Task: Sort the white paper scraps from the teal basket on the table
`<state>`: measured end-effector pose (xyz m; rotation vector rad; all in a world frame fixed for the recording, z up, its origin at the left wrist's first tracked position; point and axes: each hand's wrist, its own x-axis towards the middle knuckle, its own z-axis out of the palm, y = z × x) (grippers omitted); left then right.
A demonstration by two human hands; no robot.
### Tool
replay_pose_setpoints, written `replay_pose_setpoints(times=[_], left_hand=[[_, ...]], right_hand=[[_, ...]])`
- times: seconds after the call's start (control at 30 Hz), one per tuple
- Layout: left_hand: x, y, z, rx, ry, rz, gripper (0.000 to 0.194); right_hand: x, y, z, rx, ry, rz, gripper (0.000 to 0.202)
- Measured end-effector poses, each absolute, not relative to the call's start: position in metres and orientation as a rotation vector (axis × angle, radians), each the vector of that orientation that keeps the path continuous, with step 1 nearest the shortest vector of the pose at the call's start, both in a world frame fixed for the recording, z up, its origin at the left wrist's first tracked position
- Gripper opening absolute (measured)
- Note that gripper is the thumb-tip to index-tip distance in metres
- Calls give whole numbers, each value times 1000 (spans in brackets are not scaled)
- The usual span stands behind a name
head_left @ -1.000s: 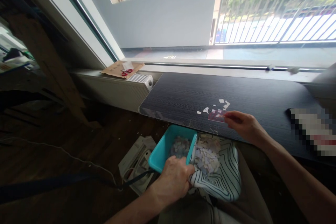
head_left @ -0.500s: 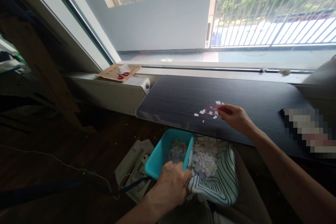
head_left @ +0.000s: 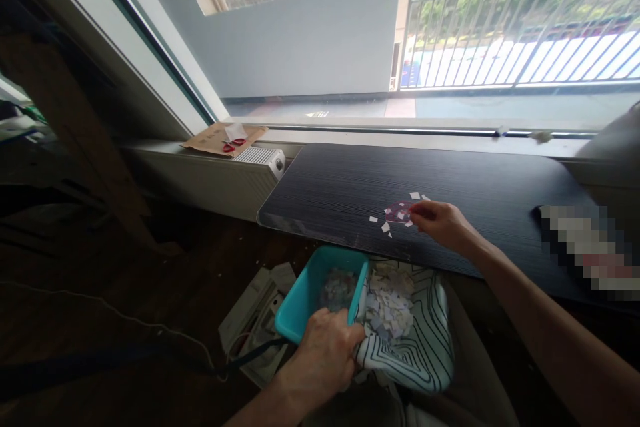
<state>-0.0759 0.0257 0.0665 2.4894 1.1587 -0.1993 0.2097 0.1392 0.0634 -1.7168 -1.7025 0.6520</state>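
Note:
On the dark desk top, my right hand pinches a see-through pink protractor, its half-round shape lying flat among several small white paper scraps. Some scraps show through or beside it. Below the desk edge, my left hand is closed on the near rim of a teal plastic bin and the edge of a striped cloth bag. Paper scraps fill the bag's open mouth. More scraps lie inside the bin. My left fingertips are hidden.
Red-handled scissors lie on a brown envelope on the sill, by a white radiator. A blurred-out object lies at the desk's right. Pale boxes and a cable are on the floor.
My right hand has moved slightly left with the protractor. A few scraps near its left edge have shifted toward the desk's near edge. My left hand keeps its hold on the bin and bag.

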Motion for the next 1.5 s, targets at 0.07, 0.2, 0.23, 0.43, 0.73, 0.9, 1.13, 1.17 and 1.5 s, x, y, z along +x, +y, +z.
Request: replay_pose_setpoints(times=[0.07,0.2,0.23,0.43,0.73,0.9,1.13,1.17,1.5], left_hand=[[-76,26,67,2485,1161,-204,10],[-75,27,68,2485,1172,-196,10],[-75,27,68,2490,1172,-191,11],[-72,30,68,2512,1163,-192,9],[-73,30,73,2503,1169,-242,12],[-73,30,72,2489,1190,-255,12],[-73,27,67,2481,1212,-259,16],[-73,27,67,2479,1213,-265,17],[-68,28,63,2470,1170,-315,18]], right_hand=[[210,136,61,-1706,-1690,691,26],[213,117,57,-1620,-1744,890,28],[214,112,56,-1601,-1755,940,28],[215,100,57,-1651,-1598,832,29],[211,92,56,-1605,-1623,928,27],[217,93,59,-1527,-1766,1062,27],[263,139,60,-1749,-1388,534,32],[269,144,59,-1782,-1387,498,32],[277,117,66,-1877,-1530,589,31]])
